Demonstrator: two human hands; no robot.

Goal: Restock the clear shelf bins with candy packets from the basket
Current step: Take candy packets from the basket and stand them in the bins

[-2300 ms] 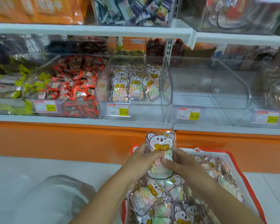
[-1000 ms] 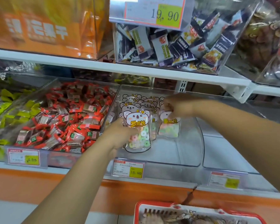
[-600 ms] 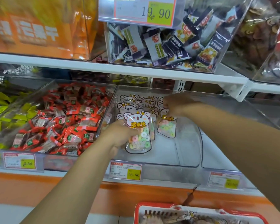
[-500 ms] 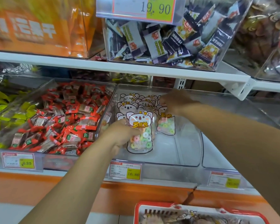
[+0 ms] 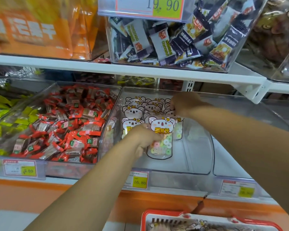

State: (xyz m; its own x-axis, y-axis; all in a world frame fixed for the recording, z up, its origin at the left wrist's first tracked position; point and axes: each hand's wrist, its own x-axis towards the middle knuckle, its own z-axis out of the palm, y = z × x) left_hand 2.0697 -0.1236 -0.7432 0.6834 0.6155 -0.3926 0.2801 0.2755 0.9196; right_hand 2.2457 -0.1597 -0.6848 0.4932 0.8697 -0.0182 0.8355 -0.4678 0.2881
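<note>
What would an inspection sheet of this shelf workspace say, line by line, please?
Surface: white lower shelf, carrying clear bins.
Job's things: clear plastic bin with upright koala-shaped candy packets; red-rimmed basket below, with more packets.
Clutter: neighbouring bin of red-wrapped sweets; yellow price tag.
Grippers: left hand grips the front packet; right hand pinches a packet behind it.
Cables: nothing seen.
Surroundings: upper bin of purple-and-white snack packets; orange bags.

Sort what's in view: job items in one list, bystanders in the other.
Job: left hand gripping front koala packet; right hand pinching second koala packet; stocked koala packets; clear bin; red basket.
Bystanders: red-wrapped candies; coconut packets; orange bags; green packets; 16.80 price tag.
</note>
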